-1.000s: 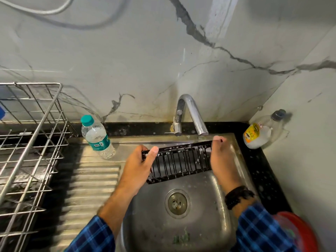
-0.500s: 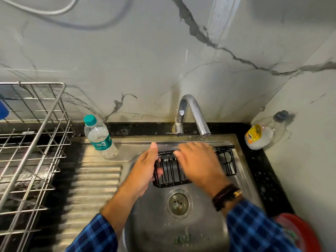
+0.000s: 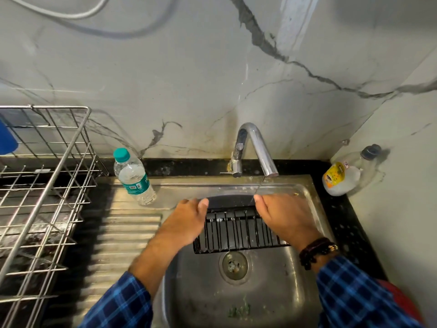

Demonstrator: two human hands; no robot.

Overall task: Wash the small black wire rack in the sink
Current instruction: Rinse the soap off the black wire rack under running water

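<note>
Where the steel wire dish drainer (image 3: 42, 185) stands at the far left, a blue item (image 3: 7, 138) shows at its edge, too cut off to name. Just right of the drainer, a clear water bottle (image 3: 133, 176) with a teal cap stands at the back of the ribbed drainboard (image 3: 118, 233). The left hand (image 3: 186, 223) grips the left end of the small black wire rack (image 3: 238, 233), with the thumb laid along its back rim. The rack sits tilted in the steel sink (image 3: 272, 304), between the drain (image 3: 234, 265) and the chrome tap (image 3: 255, 147), from which a thin thread of water (image 3: 259, 188) falls. The right hand (image 3: 286, 218) lies over the rack's right end and touches it. Its fingers are hidden under the palm, so I cannot tell whether they clamp the wire. The hands are apart, one at each end. A dark beaded bracelet (image 3: 316, 252) circles the right wrist. On the black worktop (image 3: 343, 223), a plastic bottle (image 3: 340, 178) with a yellow label and dark cap sits in the right corner.
</note>
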